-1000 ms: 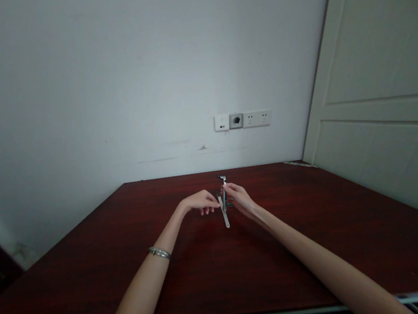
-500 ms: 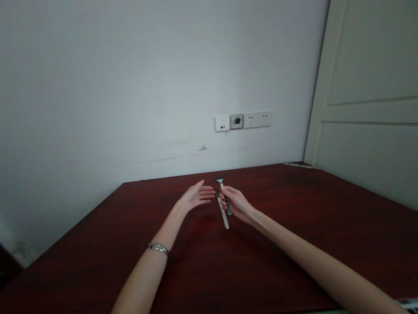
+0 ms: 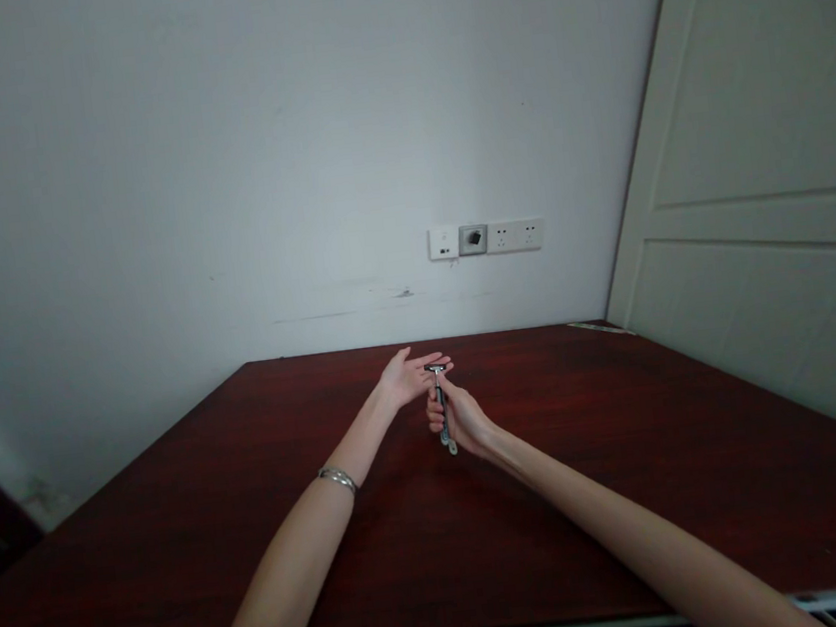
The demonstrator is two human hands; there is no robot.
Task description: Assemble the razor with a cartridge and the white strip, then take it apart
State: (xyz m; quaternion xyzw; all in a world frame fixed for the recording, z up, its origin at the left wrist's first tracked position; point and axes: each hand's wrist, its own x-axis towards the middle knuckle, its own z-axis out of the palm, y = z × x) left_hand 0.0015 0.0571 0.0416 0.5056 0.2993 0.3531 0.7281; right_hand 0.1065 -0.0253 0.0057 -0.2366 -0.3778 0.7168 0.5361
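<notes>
A razor (image 3: 440, 402) with a dark handle is in my right hand (image 3: 464, 419), fingers wrapped round the handle and the head pointing away from me. My left hand (image 3: 406, 377) is open, palm up, its fingers stretched to the right behind the razor's head. Whether the razor's head touches those fingers I cannot tell. Below my right hand the end of a thin light strip (image 3: 452, 447) with a small hole shows; the rest of it is hidden by the hand and razor. A silvery bracelet (image 3: 338, 479) circles my left wrist.
Both arms reach over a dark red wooden table (image 3: 567, 558). Its far edge meets a white wall with a row of sockets (image 3: 515, 235). A pale panelled door (image 3: 770, 223) stands at the right. A narrow light strip (image 3: 601, 329) lies at the far right corner.
My left hand has moved right and turned more palm up, with its fingers now behind the razor's head. My right hand has shifted slightly left and nearer with the razor, covering most of the strip.
</notes>
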